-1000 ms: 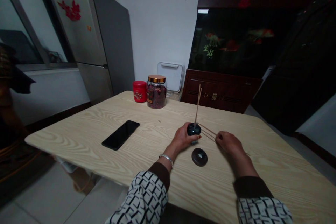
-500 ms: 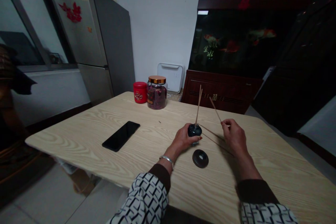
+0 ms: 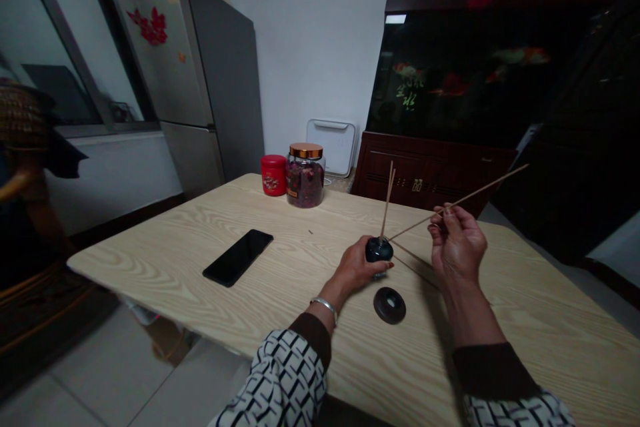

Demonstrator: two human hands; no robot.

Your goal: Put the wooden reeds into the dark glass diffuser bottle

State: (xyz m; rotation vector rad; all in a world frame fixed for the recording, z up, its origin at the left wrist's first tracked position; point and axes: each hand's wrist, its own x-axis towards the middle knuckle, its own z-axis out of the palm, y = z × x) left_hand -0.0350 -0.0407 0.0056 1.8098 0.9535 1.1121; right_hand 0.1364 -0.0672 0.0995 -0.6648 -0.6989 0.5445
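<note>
My left hand (image 3: 357,265) is wrapped round a small dark glass bottle (image 3: 379,249) that stands on the table. A few thin reed sticks (image 3: 387,203) rise from its neck. My right hand (image 3: 457,240) is closed in a pinch on another reed stick (image 3: 485,190), raised to the right of the bottle. That stick slants, its lower end close to the bottle's mouth; I cannot tell whether it touches. More thin sticks (image 3: 415,261) lie on the table between the bottle and my right hand. A dark round lid with a pale centre (image 3: 389,305) lies just in front of the bottle.
A black phone (image 3: 239,257) lies left on the wooden table (image 3: 170,240). A red canister (image 3: 273,175) and a jar with a copper lid (image 3: 305,177) stand at the back edge. Behind are a fridge (image 3: 230,87) and a fish tank (image 3: 450,80). Another person (image 3: 30,167) is at far left.
My right hand has turned and risen slightly. Its stick has swung from leaning up-left to slanting up-right, with the lower end now near the bottle's mouth. My left hand still grips the bottle.
</note>
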